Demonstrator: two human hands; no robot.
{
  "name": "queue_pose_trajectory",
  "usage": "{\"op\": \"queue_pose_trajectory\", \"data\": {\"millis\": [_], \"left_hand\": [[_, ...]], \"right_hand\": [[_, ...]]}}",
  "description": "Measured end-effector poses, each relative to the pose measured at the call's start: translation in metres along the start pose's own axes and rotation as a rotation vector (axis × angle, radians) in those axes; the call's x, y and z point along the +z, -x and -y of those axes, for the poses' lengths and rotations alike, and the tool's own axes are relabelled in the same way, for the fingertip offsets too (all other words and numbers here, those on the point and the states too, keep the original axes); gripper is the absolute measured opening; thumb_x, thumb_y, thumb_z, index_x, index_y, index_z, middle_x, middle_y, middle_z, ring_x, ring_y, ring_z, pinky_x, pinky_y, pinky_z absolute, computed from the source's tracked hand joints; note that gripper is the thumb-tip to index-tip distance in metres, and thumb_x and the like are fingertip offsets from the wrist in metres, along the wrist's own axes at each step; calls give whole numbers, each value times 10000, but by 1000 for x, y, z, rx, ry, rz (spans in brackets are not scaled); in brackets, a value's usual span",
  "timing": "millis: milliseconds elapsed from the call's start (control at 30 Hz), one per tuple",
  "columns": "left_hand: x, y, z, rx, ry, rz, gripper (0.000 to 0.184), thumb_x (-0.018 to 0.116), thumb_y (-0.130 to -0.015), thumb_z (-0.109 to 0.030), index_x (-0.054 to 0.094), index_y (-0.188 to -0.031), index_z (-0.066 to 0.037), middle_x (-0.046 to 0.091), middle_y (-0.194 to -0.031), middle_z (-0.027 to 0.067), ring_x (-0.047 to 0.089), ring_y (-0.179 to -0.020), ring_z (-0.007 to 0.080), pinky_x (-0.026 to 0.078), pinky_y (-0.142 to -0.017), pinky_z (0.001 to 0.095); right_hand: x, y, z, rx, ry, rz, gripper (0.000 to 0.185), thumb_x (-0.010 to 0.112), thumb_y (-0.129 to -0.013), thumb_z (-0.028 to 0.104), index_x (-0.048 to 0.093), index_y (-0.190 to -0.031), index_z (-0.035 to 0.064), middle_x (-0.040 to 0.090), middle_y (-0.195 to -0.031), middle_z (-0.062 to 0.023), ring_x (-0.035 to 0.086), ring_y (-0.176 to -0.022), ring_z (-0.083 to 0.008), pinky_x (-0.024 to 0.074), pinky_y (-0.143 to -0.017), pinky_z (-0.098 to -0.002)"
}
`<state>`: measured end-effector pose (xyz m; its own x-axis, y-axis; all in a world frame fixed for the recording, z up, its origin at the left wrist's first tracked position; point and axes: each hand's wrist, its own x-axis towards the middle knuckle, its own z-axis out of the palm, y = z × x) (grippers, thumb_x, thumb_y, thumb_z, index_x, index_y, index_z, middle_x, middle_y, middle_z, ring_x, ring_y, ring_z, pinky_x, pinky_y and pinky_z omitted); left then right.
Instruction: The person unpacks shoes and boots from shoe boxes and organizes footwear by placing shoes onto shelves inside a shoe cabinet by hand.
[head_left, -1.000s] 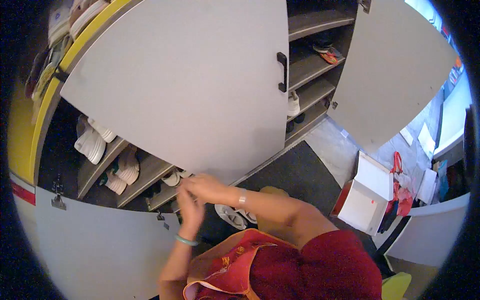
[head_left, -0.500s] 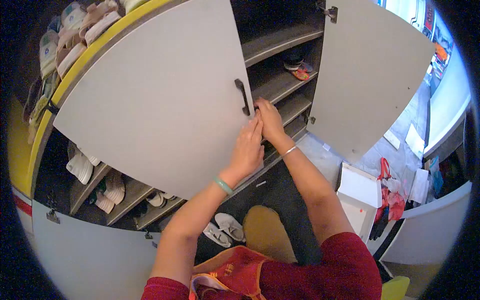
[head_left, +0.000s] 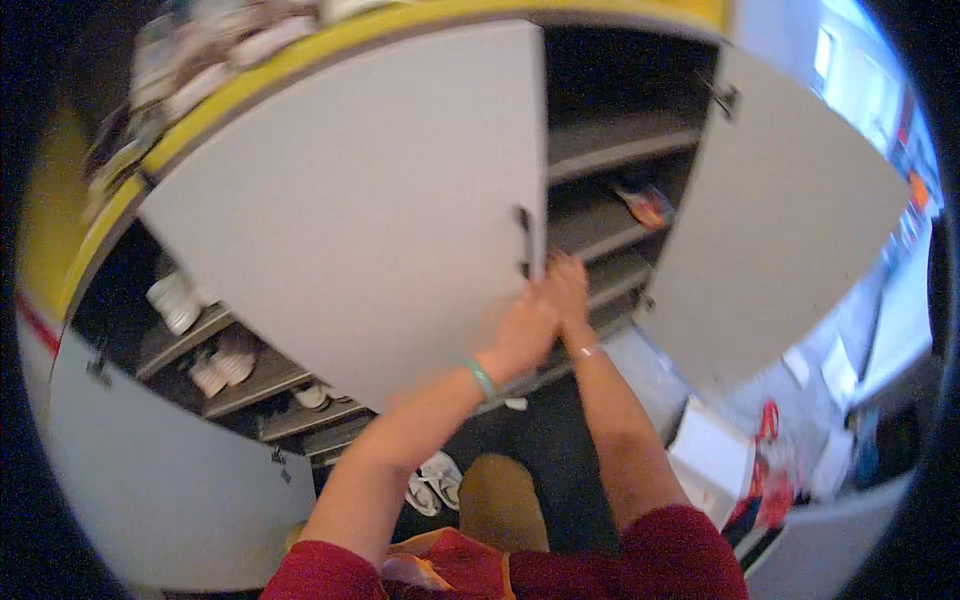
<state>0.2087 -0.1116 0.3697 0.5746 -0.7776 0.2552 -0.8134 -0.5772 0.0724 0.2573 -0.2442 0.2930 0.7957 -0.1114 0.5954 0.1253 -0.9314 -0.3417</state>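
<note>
A white cabinet door [head_left: 360,200] with a dark handle [head_left: 523,240] stands in front of me. At its free edge, below the handle, my right hand [head_left: 568,293] is closed with its fingers curled around the edge. My left hand [head_left: 522,332], on the arm with a green bangle [head_left: 480,378], meets the right hand at the same edge. Its fingers are blurred and partly hidden. Beside the door edge the cabinet's shelves [head_left: 625,148] show, with a colourful pair of shoes [head_left: 645,205] on one of them.
Another door [head_left: 780,240] stands swung out at the right. White shoes [head_left: 175,303] sit on shelves at the left, and more shoes lie on the cabinet top. On the floor are white shoes [head_left: 436,482], an open white box [head_left: 710,455] and red items [head_left: 768,490].
My view has shifted, so the cabinet appears lower and further right. Both hands stay at the door edge, now overlapping more, and the picture is more blurred.
</note>
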Motion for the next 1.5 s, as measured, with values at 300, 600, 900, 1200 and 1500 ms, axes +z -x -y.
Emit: {"op": "queue_pose_trajectory", "data": {"millis": [300,600,900,1200,1500], "left_hand": [[-11,31,10,134,-117,-145,476,403,-799,-84,349,-1247,68,319,-1333,234,297,-1258,324,162,-1069,421],[-65,62,34,180,-79,-220,584,489,-740,-45,300,-1283,54,303,-1343,227,260,-1274,325,122,-1071,462],[-154,118,69,156,-271,-384,622,534,-713,-62,312,-1288,17,279,-1364,196,254,-1281,291,131,-1066,455],[-323,155,97,160,-520,-710,583,516,-715,-50,344,-1271,-11,288,-1364,166,249,-1285,271,131,-1067,442],[-380,143,121,48,-728,-839,498,521,-766,-159,403,-1223,0,365,-1314,175,338,-1230,286,202,-1052,410]], "right_hand": [[-21,-3,19,-91,-80,-200,338,502,-777,153,495,-1069,-18,519,-1102,-198,445,-1086,-350,229,-1028,-449],[-41,-11,34,106,-135,101,394,433,-842,167,438,-1178,-38,405,-1251,-253,364,-1185,-367,263,-1017,-411],[-70,6,76,217,-304,321,484,443,-779,66,371,-1250,-20,333,-1318,-242,310,-1229,-362,261,-1019,-367],[-114,-9,119,287,-276,246,453,483,-745,60,421,-1186,-23,416,-1237,-234,380,-1169,-360,306,-983,-369],[-241,-95,295,-531,-226,-605,425,462,-708,-57,479,-1129,-10,456,-1225,-178,416,-1147,-321,310,-979,-383]]}}
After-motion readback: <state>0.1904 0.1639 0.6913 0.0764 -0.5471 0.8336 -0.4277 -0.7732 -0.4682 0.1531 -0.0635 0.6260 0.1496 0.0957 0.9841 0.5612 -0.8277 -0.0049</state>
